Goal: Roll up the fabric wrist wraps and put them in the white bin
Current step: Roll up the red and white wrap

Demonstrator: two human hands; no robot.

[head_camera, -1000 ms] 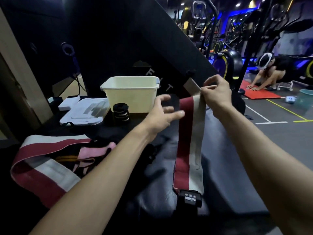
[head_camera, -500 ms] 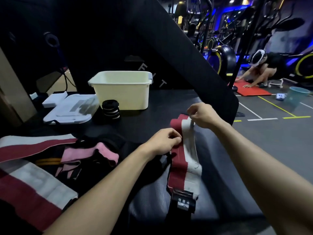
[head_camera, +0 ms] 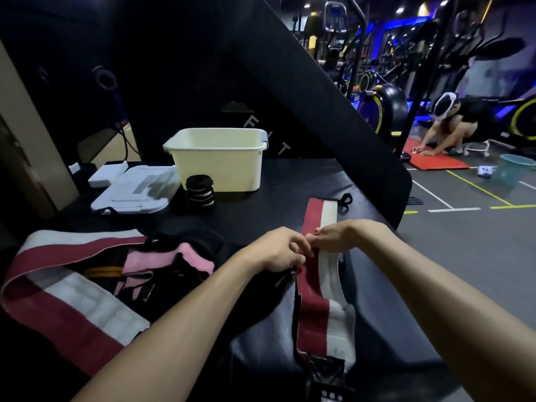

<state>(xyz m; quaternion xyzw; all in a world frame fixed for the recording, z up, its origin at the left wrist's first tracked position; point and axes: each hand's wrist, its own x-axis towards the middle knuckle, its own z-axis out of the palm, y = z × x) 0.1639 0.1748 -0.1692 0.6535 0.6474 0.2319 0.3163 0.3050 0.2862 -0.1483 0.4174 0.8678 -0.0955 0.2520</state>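
Note:
A maroon-and-white wrist wrap (head_camera: 317, 288) lies lengthwise on the black padded bench (head_camera: 290, 175), its black loop end far from me and its black tab near the bottom edge. My left hand (head_camera: 280, 250) and my right hand (head_camera: 336, 236) meet over the middle of the strip, fingers curled and pinching the fabric. The white bin (head_camera: 217, 166) stands farther back on the bench. A rolled black-and-white wrap (head_camera: 200, 190) stands upright beside the bin.
A second maroon-and-white wrap (head_camera: 58, 285), a pink wrap (head_camera: 171, 261) and dark straps are heaped at left. A white lid (head_camera: 133, 191) lies left of the bin. A slanted black pad rises behind. A person crouches on a red mat (head_camera: 432, 161) at right.
The wrap has come down from hanging in the air to lying flat along the bench. Both hands have lowered and closed together on its middle.

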